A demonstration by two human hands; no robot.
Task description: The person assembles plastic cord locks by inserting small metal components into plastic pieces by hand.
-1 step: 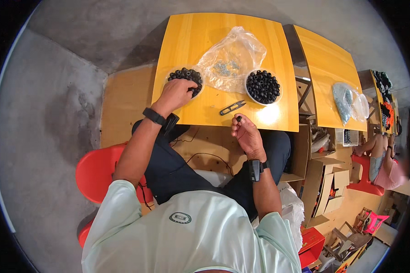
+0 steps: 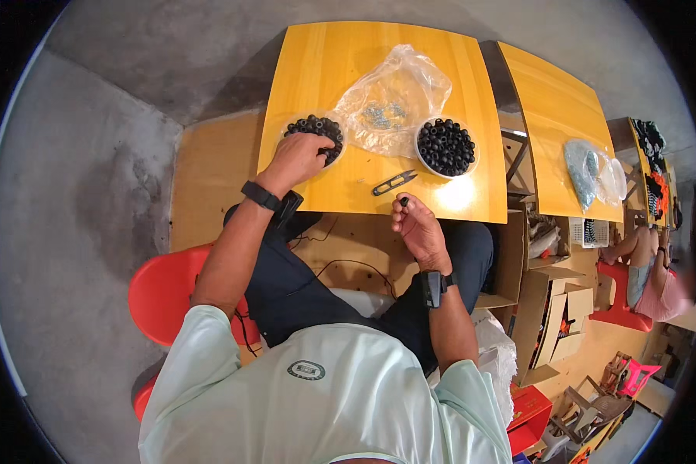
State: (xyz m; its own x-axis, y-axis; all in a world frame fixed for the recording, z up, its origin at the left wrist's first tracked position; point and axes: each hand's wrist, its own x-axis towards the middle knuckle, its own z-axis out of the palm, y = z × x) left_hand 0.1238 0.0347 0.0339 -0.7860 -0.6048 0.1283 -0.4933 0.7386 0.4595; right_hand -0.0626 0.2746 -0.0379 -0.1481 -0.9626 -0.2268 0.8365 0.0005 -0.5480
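My left hand (image 2: 300, 160) reaches over the near side of the left round bowl (image 2: 345, 133), which is heaped with small black hollow bead-like pieces (image 2: 317, 125). Its fingers curl down against the pieces, and what the fingertips hold is hidden. In front of the table's near edge, my right hand (image 2: 421, 226) pinches one small black bead-like piece (image 2: 404, 202) between thumb and forefinger. Just beyond that hand lies a pair of thread snips (image 2: 394, 182). To the right stands a second round bowl (image 2: 476, 164) full of similar black pieces (image 2: 445, 145).
A clear plastic bag (image 2: 398, 73) with small metallic bits (image 2: 383, 115) lies between the bowls on the yellow table (image 2: 309, 58). Another yellow table (image 2: 545, 100) to the right carries a bag (image 2: 582, 174). Open cardboard boxes (image 2: 540, 329) stand at right; farther off sits another person (image 2: 657, 290).
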